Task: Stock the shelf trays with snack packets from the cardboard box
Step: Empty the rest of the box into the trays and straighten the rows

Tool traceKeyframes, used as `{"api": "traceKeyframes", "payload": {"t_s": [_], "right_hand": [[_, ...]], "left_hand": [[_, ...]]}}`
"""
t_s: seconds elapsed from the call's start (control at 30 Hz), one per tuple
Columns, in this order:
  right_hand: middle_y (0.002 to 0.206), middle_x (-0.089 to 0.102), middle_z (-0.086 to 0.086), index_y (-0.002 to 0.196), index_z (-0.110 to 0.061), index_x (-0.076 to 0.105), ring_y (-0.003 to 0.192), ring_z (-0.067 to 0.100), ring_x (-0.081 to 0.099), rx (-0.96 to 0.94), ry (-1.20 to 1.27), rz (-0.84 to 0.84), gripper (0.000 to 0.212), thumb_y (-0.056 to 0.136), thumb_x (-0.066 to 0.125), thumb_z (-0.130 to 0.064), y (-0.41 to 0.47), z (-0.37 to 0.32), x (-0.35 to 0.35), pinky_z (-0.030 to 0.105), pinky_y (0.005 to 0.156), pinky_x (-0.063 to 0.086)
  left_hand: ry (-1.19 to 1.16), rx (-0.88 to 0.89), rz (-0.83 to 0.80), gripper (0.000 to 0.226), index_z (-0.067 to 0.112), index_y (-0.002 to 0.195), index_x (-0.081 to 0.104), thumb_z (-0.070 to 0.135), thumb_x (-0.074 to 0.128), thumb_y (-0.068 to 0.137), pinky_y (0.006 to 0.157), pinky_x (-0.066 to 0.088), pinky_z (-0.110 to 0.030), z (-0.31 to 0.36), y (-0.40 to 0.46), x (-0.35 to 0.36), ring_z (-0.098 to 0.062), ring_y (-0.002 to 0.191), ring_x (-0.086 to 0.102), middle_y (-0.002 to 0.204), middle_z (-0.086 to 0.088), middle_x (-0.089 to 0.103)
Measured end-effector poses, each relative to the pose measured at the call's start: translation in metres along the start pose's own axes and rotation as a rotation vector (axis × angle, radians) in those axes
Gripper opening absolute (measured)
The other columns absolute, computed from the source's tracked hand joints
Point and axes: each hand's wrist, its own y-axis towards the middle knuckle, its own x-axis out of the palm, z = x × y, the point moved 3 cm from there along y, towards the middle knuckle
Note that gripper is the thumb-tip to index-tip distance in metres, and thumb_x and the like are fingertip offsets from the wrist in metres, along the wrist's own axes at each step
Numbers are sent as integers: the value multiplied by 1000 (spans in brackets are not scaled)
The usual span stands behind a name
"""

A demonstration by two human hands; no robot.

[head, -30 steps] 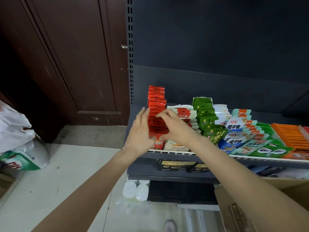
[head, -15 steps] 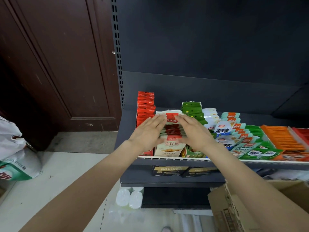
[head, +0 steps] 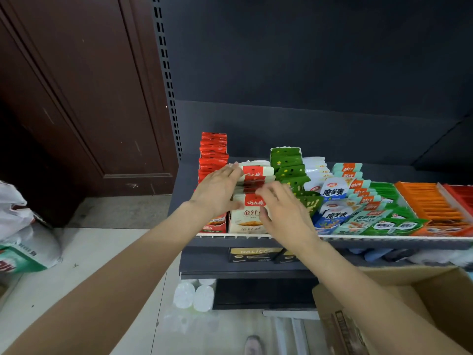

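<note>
Two flat-fingered hands, left hand (head: pixel 217 190) and right hand (head: pixel 284 213), press the white packets (head: pixel 252 201); red packets (head: pixel 213 155) at nine o'clock; "DALICC" box (head: pixel 252 253) at six.

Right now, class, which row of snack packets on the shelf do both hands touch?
The white packets with red tops, second row from the left. The left hand and right hand flank it; the red, green and orange rows go untouched.

Dark wooden door (head: pixel 84 98) left; white plastic bag (head: pixel 15 211) on floor; bottles (head: pixel 193 294) under shelving.
</note>
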Motion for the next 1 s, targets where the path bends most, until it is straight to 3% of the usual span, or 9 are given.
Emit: {"api": "traceKeyframes", "payload": {"t_s": [0.07, 0.2, 0.47, 0.63, 0.83, 0.93, 1.0], "right_hand": [[91, 59, 5, 97, -8, 63, 84, 22, 59, -78, -13, -83, 16, 80, 62, -8, -12, -8, 10, 34, 54, 55], [118, 52, 3, 122, -10, 53, 109, 22, 53, 28, -38, -403, 30, 95, 43, -17, -19, -5, 38, 33, 82, 47], [135, 48, 3, 133, -13, 49, 125, 19, 42, 33, -107, -461, 41, 94, 46, -25, -20, -8, 58, 30, 102, 36], [141, 41, 4, 140, -11, 39, 131, 20, 33, 39, -142, -554, 61, 92, 48, -48, -24, -8, 62, 33, 105, 37], [145, 34, 3, 147, -11, 23, 135, 20, 26, 63, -184, -572, 77, 89, 51, -53, -36, -11, 68, 36, 109, 34], [143, 38, 2, 145, -15, 32, 131, 19, 35, 86, -67, -499, 58, 94, 49, -38, -34, -8, 58, 34, 105, 39], [135, 46, 1, 138, -16, 45, 115, 20, 53, 117, 43, -318, 44, 96, 47, -26, -33, -6, 41, 33, 89, 50]], "left_hand": [[-27, -3, 23, 79, 17, 140, 30, 33, 75, 78, 114, 23, -32, 0, 0, 0, -20, 143, 22, 157, -3, 19], [-53, -10, 28, 74, 20, 136, 33, 32, 76, 77, 112, 28, -34, -1, -1, 1, -20, 142, 25, 157, -1, 20], [-45, 2, 26, 87, 18, 145, 22, 37, 74, 78, 111, 30, -35, -3, -6, 1, -20, 142, 25, 156, -1, 21], [-17, 23, 28, 85, 21, 147, 22, 40, 71, 80, 113, 28, -37, -2, -9, 2, -19, 144, 20, 159, 0, 12], [55, 105, 61, 89, 20, 151, 10, 35, 67, 85, 118, 12, -33, 1, -8, 9, -17, 147, 3, 160, -1, -1], [100, 144, -4, 81, 21, 151, 6, 32, 58, 90, 119, 6, -33, 4, -5, 15, -15, 146, -4, 159, 0, -9], [117, 170, -26, 70, 25, 151, 13, 30, 52, 93, 119, 6, -34, 4, -6, 16, -17, 147, -6, 159, -3, -10]]}}
